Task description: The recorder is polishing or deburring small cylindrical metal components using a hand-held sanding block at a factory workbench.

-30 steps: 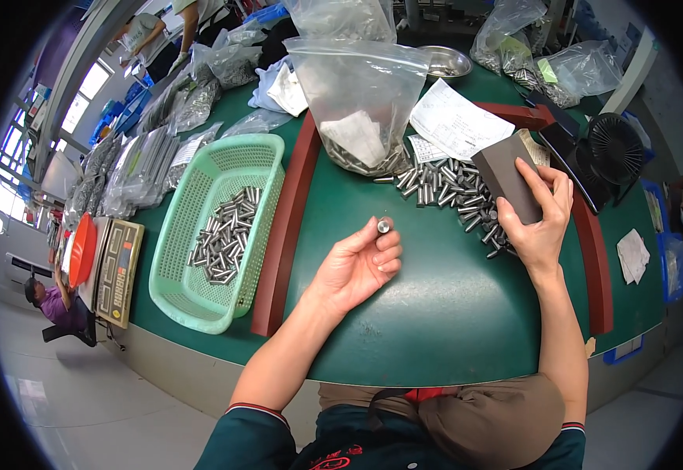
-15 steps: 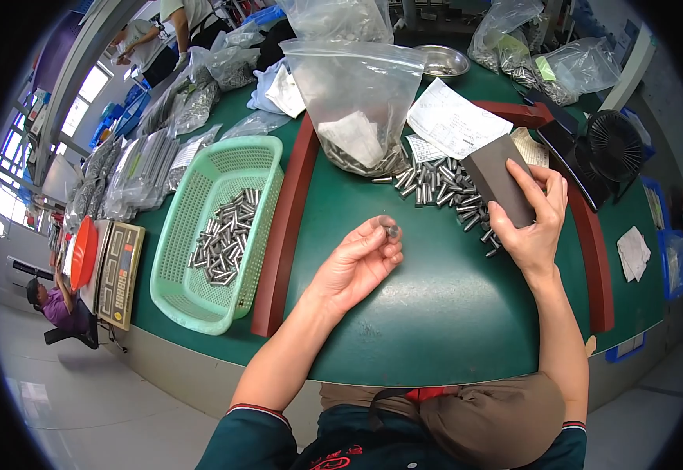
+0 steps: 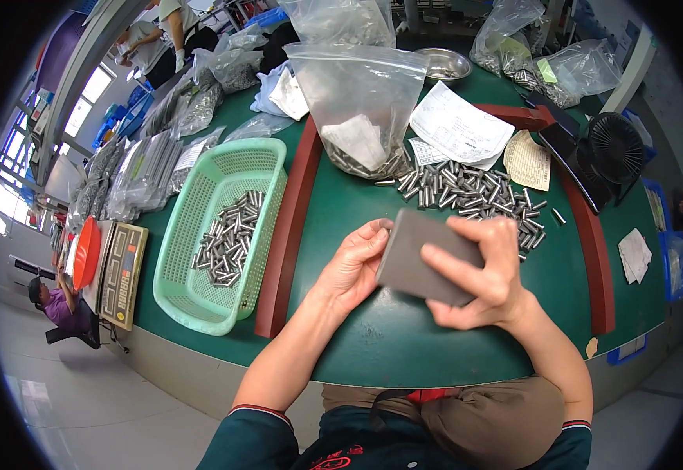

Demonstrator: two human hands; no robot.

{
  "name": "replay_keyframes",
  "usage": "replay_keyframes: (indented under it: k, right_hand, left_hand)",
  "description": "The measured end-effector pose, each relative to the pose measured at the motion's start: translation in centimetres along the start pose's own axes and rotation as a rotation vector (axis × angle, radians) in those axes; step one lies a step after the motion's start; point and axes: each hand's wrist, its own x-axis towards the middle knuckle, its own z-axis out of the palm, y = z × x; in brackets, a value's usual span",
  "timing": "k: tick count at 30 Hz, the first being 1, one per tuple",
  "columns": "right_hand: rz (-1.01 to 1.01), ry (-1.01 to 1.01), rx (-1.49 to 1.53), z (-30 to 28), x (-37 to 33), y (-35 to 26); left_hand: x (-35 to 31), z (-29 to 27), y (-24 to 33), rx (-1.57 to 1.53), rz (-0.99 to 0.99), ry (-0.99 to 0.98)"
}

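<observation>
Rubbing step judged in hand: grey block (image 3: 427, 262) gripped in right hand (image 3: 482, 274) over green table (image 3: 435, 345), left hand (image 3: 355, 262) fingers curled against its edge, pin not visible; next presumably needing pins (image 3: 466, 192).

grip: the right hand (image 3: 486, 274) and left hand (image 3: 353, 262) meet on a flat block (image 3: 423, 258) above the table (image 3: 388, 345)
behind the grip: a loose heap of metal pins (image 3: 466, 192) on the table
further behind: a plastic bag (image 3: 361, 102), pins in its bottom
behind and right: paper sheets (image 3: 459, 129), then a fan (image 3: 611, 149)
left of the grip: a basket (image 3: 200, 298) with pins in it
beyond the basket: a scale (image 3: 122, 274)
</observation>
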Motion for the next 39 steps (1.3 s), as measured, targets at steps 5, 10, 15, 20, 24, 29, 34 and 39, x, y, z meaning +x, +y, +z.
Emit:
replay_keyframes:
  k: [5,10,15,20,24,29,34,39]
  right_hand:
    - [0.177,0.059,-0.056,0.1,0.5,0.7]
    - [0.113,0.063,0.064,-0.4,0.9,-0.6]
    - [0.342,0.083,-0.133,0.1,0.3,1.6]
    - [0.126,0.013,0.159,-0.1,0.9,-1.2]
    - [0.451,0.072,-0.168,-0.1,-0.4,2.6]
    - [0.193,0.021,0.150,0.2,0.4,-0.6]
    - [0.413,0.117,-0.083,-0.2,-0.5,1.9]
    - [0.269,0.035,0.099,-0.2,0.5,-0.4]
  left_hand:
    - [0.0,-0.5,-0.1,0.140,0.092,-0.167]
    - [0.1,0.0,-0.5,0.196,0.080,-0.002]
    - [0.3,-0.7,-0.5,0.259,0.160,-0.179]
    - [0.1,0.3,-0.5,0.328,0.176,0.032]
    - [0.3,0.2,-0.2,0.261,0.272,-0.168]
    - [0.3,0.2,-0.5,0.199,0.228,-0.065]
    - [0.1,0.4,0.0,0.301,0.362,-0.149]
    - [0.2,1.1,-0.4,0.371,0.379,-0.028]
